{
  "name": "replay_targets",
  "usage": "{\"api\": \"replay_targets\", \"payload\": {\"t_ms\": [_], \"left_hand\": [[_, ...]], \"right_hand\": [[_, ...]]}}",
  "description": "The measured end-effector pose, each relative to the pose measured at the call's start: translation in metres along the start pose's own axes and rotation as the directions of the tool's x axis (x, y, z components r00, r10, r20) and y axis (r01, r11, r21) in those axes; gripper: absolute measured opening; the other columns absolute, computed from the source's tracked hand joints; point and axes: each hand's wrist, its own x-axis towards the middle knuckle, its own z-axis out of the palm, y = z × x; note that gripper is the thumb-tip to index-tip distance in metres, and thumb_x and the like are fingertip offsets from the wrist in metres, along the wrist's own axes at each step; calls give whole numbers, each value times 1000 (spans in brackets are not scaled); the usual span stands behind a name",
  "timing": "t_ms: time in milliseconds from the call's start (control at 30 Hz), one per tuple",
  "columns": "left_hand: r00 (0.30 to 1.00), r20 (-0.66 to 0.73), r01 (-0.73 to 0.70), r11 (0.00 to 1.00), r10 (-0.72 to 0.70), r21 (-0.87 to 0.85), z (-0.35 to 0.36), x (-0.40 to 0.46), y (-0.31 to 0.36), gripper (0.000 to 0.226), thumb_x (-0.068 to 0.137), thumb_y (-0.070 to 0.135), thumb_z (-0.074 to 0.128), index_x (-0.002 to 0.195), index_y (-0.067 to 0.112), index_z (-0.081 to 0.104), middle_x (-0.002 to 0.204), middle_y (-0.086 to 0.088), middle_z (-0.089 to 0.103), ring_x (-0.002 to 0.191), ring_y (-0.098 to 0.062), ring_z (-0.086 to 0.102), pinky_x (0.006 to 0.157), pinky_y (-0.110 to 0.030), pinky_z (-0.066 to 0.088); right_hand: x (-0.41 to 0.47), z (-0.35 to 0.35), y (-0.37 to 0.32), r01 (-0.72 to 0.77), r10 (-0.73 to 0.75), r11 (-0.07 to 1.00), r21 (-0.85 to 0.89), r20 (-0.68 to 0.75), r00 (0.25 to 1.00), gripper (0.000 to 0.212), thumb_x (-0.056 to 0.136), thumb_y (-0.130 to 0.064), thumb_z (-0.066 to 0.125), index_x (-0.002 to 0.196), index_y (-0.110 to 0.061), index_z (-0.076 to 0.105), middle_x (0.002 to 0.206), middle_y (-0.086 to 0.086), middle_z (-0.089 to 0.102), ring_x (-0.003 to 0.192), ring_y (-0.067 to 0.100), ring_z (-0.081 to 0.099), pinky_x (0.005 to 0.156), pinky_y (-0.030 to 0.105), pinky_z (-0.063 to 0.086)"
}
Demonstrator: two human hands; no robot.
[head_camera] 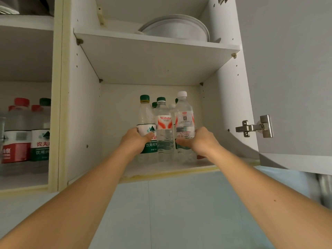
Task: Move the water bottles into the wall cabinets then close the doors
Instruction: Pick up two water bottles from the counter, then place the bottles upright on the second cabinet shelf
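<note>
View from below into an open wall cabinet (84,108) with white inner walls. Two bare arms reach up from the near edge of the scene to its lower shelf.

The left hand (135,141) curls round a clear bottle with a dark green cap and green label (147,131); the thumb lies across the front of the label. The right hand (198,140) curls round a clear bottle with a white cap and red-and-white label (185,121), thumb across its lower front. Between these two, touching both, stands a third bottle (165,130) with a green cap and a red-and-white label reading "Wahaha". All three stand upright on the shelf, toward its right half. Farther back, more caps show behind them (how many bottles there are cannot be told).

On the upper shelf (158,42) sits a stack of white plates (177,26), toward the right.

The cabinet door (291,78), grey, stands open at the far right, with a metal hinge (256,127) on its inner face.

To the left, a neighbouring compartment holds more water bottles (27,133), some with red caps and red labels, some with green. Pale blue wall tiles (170,212) lie below the cabinet.
</note>
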Motion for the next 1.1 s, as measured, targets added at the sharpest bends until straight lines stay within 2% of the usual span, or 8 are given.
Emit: {"api": "replay_targets", "payload": {"t_ms": [133,267,333,433,533,700,933,1100], "left_hand": [[1000,10,-21,993,19,118,-1,-10,1,47,96,29,69,137,12,55,131,-10,65,113,-28,63,97,-42,52],[996,1,-88,970,90,225,-10,-24,-3,54,93,27,73,140,14,50,136,-6,63,105,-19,59,79,-29,43],[989,-41,-130,962,143,241,-19,-32,-1,55,93,29,73,141,14,50,133,-6,64,99,-15,55,71,-22,39],[944,-132,-257,927,301,272,-30,-53,7,36,95,25,69,129,13,60,120,-5,69,95,-14,59,63,-15,41],[884,-156,-413,892,441,183,-33,-82,12,11,96,19,66,107,19,65,98,2,69,88,-16,67,73,-37,61],[818,-98,-573,817,567,-61,-19,-140,-8,12,93,15,64,100,24,68,86,10,69,83,-12,69,72,-45,62],[855,124,-486,861,504,-151,18,-210,-98,22,91,16,67,111,26,66,98,13,70,94,-6,69,73,-34,62],[918,277,-273,959,284,-79,48,-266,-173,18,92,30,72,109,28,67,83,9,69,72,-8,64,64,-16,50]], "right_hand": [[-6,-3,-6,-10,12,997,-71,24,1000,51,86,-51,74,126,-21,67,112,5,72,89,21,67,74,41,64],[-18,-8,-8,95,-71,955,-282,95,993,45,92,-46,70,127,-19,65,114,5,72,83,19,60,73,30,51],[-26,-10,-6,101,-83,943,-317,69,994,48,92,-48,69,129,-18,64,120,7,70,94,23,62,83,32,51],[-47,-11,-5,103,-148,941,-322,-117,982,59,92,-48,68,138,-14,54,134,12,55,123,35,53,100,46,49],[-78,-8,-6,203,-279,932,-301,-236,931,55,96,-35,64,144,-14,48,137,10,46,129,35,46,101,44,46],[-140,4,9,331,-397,903,-273,-239,886,46,95,-21,64,140,-11,58,133,6,50,126,28,49,108,34,39],[-232,35,75,281,-284,910,-304,34,958,42,97,-28,63,137,-15,60,132,1,52,122,21,48,105,32,40],[-289,52,137,154,-100,943,-294,191,977,36,97,-29,64,130,-15,65,124,-2,59,114,17,57,100,34,47]]}}
